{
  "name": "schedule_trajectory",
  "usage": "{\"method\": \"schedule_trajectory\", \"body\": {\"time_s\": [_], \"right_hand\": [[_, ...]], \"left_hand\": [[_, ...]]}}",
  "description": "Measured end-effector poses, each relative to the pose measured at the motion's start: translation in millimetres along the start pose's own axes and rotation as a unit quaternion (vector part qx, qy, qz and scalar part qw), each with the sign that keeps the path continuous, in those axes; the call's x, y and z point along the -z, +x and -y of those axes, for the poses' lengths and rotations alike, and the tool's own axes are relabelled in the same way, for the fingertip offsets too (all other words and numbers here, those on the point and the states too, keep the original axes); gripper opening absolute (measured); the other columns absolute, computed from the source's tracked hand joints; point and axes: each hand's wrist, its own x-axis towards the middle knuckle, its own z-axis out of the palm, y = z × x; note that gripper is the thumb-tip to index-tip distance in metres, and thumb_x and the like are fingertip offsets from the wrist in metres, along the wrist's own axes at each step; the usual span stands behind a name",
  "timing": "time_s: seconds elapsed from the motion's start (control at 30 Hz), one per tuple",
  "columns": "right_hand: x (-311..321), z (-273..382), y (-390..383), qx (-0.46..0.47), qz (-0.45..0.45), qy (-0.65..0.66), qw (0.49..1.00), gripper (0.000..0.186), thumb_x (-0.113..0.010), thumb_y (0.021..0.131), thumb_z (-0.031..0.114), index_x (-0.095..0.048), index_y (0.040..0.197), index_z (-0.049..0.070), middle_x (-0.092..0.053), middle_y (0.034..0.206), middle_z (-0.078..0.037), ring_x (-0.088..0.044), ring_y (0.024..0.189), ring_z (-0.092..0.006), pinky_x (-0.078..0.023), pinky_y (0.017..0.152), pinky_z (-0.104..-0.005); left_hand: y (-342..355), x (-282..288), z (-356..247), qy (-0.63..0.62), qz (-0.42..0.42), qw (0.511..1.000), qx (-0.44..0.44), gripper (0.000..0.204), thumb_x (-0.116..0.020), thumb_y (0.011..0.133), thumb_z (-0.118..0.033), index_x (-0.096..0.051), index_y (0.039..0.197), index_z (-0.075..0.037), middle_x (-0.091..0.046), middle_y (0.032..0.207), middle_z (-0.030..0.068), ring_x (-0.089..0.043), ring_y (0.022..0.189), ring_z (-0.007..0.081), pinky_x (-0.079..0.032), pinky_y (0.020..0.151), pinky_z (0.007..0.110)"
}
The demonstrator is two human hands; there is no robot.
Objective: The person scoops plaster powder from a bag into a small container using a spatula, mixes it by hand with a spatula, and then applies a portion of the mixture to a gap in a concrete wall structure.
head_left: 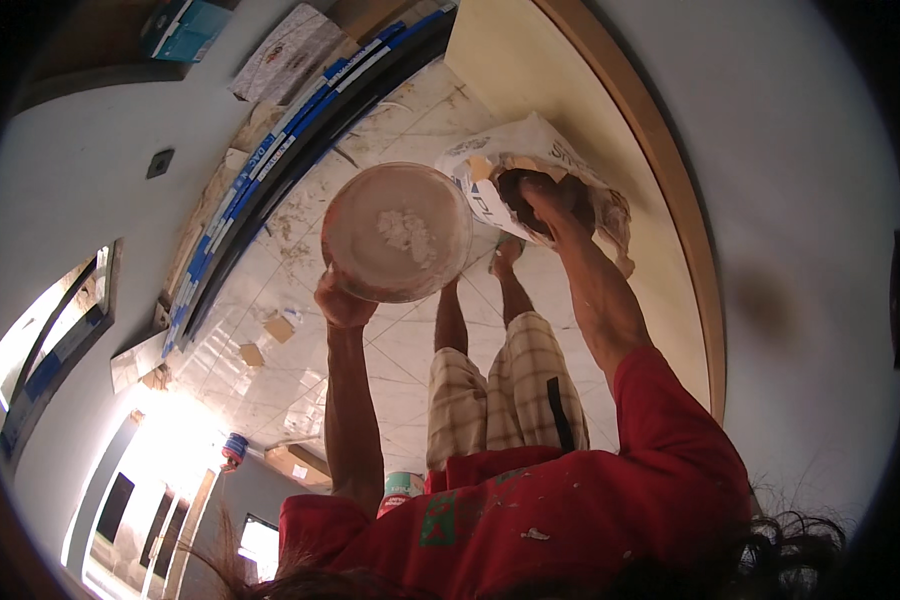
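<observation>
In my left hand (344, 298) is a round, wide tub (332, 208), gripped by its near rim and held above the floor. A clump of white powder (406, 236) lies in the middle of the tub, on a pale greyish layer that looks like liquid. To the right, a white paper sack (485, 145) stands with its torn mouth turned toward me, and its inside is dark. My right hand (550, 205) reaches into that mouth. Its fingers are hidden in shadow, so what they touch does not show.
A cream panel with a brown edge (705, 260) rises at the right, beside the sack. Long blue-and-white boxes (260, 160) are stacked along the left wall. Small cardboard scraps (278, 328) lie on the dirty tiled floor (260, 280). A paint can (402, 487) stands near my left side.
</observation>
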Motion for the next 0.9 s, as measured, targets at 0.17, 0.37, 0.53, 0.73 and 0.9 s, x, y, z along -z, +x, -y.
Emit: {"method": "schedule_trajectory", "body": {"time_s": [0.17,0.37,0.53,0.73,0.9], "right_hand": [[-21,-31,12,-0.06,-0.04,0.334,0.94,0.041,-0.044,0.097,0.032,-0.055,0.123,0.002,-0.06,0.101,-0.012,-0.06,0.086,-0.022,-0.052,0.068,-0.0379],[-31,-69,16,-0.024,0.001,0.45,0.893,0.04,-0.04,0.102,0.031,-0.052,0.127,0.002,-0.064,0.109,-0.014,-0.065,0.087,-0.0203,-0.057,0.067,-0.0357],[-5,-49,-10,-0.079,0.019,0.394,0.915,0.038,-0.046,0.1,0.033,-0.055,0.12,0.001,-0.065,0.101,-0.014,-0.065,0.077,-0.0193,-0.057,0.062,-0.0328],[17,-21,-38,-0.083,0.088,0.353,0.928,0.033,-0.056,0.097,0.035,-0.062,0.103,0.002,-0.064,0.088,-0.007,-0.063,0.077,-0.0179,-0.053,0.069,-0.0315],[38,1,-90,-0.039,0.085,0.364,0.927,0.032,-0.058,0.097,0.043,-0.063,0.095,0.011,-0.06,0.082,-0.002,-0.057,0.073,-0.0143,-0.047,0.063,-0.0299]], "left_hand": [[-3,-4,-1,-0.019,0.035,0.999,0.011,0.077,-0.067,0.085,-0.033,-0.032,0.15,-0.011,-0.041,0.148,0.0134,-0.041,0.135,0.033,-0.039,0.109,0.053],[-1,-10,-1,-0.051,0.088,0.994,0.024,0.073,-0.065,0.087,-0.029,-0.033,0.15,-0.009,-0.044,0.146,0.0135,-0.044,0.134,0.0322,-0.039,0.109,0.052],[-1,-14,0,-0.036,0.06,0.996,0.05,0.073,-0.065,0.086,-0.03,-0.033,0.15,-0.012,-0.043,0.147,0.0119,-0.043,0.134,0.032,-0.04,0.109,0.052],[5,-23,0,-0.008,0.056,0.998,0.032,0.073,-0.066,0.086,-0.033,-0.034,0.15,-0.016,-0.043,0.147,0.0116,-0.041,0.136,0.0326,-0.04,0.109,0.053],[9,-32,-6,0.037,0.044,0.998,0.017,0.08,-0.067,0.079,-0.038,-0.037,0.149,-0.011,-0.041,0.15,0.0121,-0.04,0.137,0.0332,-0.036,0.112,0.055]]}}
